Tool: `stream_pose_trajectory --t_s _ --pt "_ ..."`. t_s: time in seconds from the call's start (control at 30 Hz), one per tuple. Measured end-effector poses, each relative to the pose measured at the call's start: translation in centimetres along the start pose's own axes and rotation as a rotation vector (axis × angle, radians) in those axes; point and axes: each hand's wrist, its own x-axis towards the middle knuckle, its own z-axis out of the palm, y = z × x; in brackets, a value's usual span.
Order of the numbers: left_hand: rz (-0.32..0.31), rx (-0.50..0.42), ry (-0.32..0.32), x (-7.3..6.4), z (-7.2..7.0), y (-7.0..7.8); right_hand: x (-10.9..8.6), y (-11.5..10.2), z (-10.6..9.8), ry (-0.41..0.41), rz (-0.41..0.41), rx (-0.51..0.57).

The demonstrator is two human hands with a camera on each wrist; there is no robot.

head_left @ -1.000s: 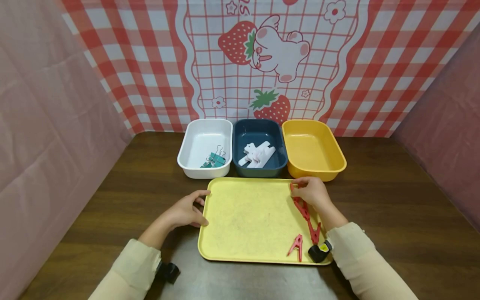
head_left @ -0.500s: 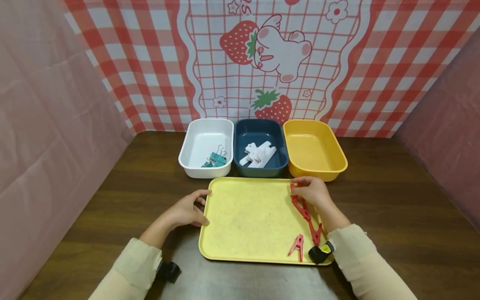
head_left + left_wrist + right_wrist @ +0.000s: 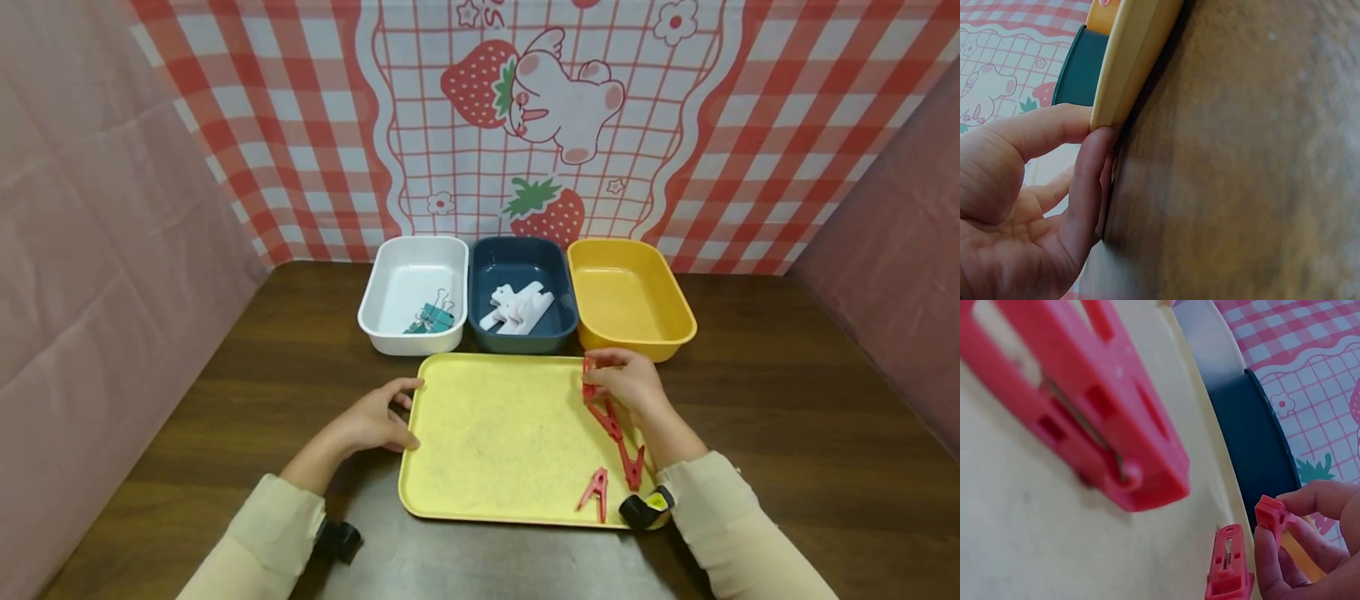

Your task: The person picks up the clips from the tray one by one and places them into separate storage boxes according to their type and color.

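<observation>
Red plastic, slotted and squared off at its end, forms the held clip (image 3: pixel 1268 515) that I can see pinched between the thumb and fingers of the right hand (image 3: pixel 630 382), over the yellow tray's far rim at one o'clock. Below that hand, two more red clips (image 3: pixel 633 469) trail in a crooked line between two and four o'clock, spread into V shapes; the right wrist's view shows thin wire in the nearest one. A pinkish clip (image 3: pixel 597 492) lies at four o'clock, legs apart.

All of them belong to the round-cornered yellow tray (image 3: pixel 487 442), faintly scuffed, with a shallow raised rim. At nine o'clock the left hand (image 3: pixel 372 418) grips that rim, thumb and fingers bent against it. A wide stretch of tray surface spans between the hands.

Just beyond the far rim stand three smooth bins: white bin (image 3: pixel 411 343) at eleven o'clock with teal binder clips (image 3: pixel 437 317), navy bin (image 3: pixel 525 343) at twelve with white bear-shaped clips (image 3: pixel 517 310), orange-yellow bin (image 3: pixel 626 296) at one.

Dark wood-grained table (image 3: pixel 765 383) reaches out toward three and nine, ending at a red-checked strawberry cloth (image 3: pixel 300 125) and creased pink side cloths (image 3: pixel 97 233).
</observation>
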Motion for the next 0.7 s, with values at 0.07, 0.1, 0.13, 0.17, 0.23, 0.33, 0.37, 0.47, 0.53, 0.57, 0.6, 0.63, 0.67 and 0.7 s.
stream_pose_trajectory --t_s 0.07,0.1,0.13,0.17,0.23,0.33,0.37,0.47,0.53,0.57,0.6,0.63,0.67,0.7 --pt "-0.004 0.004 0.002 0.0 0.0 0.0 -0.2 -0.2 0.0 -0.002 -0.009 0.001" --pt "-0.005 0.005 0.003 0.0 0.0 0.0 -0.3 -0.3 -0.1 -0.003 -0.011 0.005" --pt "-0.006 0.006 0.002 0.0 0.0 0.0 -0.4 -0.4 -0.1 -0.002 -0.01 0.008" --pt "-0.007 0.007 0.003 0.1 0.0 0.0 -0.5 -0.5 -0.1 -0.003 -0.01 0.014" --pt "-0.007 0.003 0.001 0.0 0.0 0.0 -0.7 -0.7 -0.3 -0.004 -0.013 0.021" --pt "-0.005 -0.003 0.001 0.0 0.0 -0.1 -0.9 -0.9 -0.5 0.004 -0.018 0.015" --pt "-0.007 -0.004 0.002 0.0 0.0 -0.1 -0.9 -0.9 -0.5 0.007 -0.021 0.009" --pt "-0.01 -0.002 0.005 0.0 0.0 -0.1 -1.0 -1.1 -0.7 0.019 -0.022 -0.01" --pt "-0.012 0.0 0.008 0.1 0.0 -0.1 -0.9 -1.2 -0.7 0.036 -0.016 -0.009" --pt "-0.013 0.002 0.007 0.1 -0.1 -0.1 -0.9 -1.2 -0.8 0.042 -0.015 -0.011" --pt "-0.012 0.004 0.005 0.1 -0.1 -0.1 -0.9 -1.3 -0.8 0.046 -0.017 -0.014" --pt "-0.011 0.004 0.004 0.1 -0.1 -0.1 -0.8 -1.4 -0.8 0.052 -0.015 -0.014" --pt "-0.011 0.003 0.002 0.1 -0.1 -0.1 -0.8 -1.4 -0.9 0.054 -0.019 -0.013" --pt "-0.01 0.002 0.001 0.1 -0.1 -0.1 -0.8 -1.5 -1.0 0.056 -0.023 -0.013"
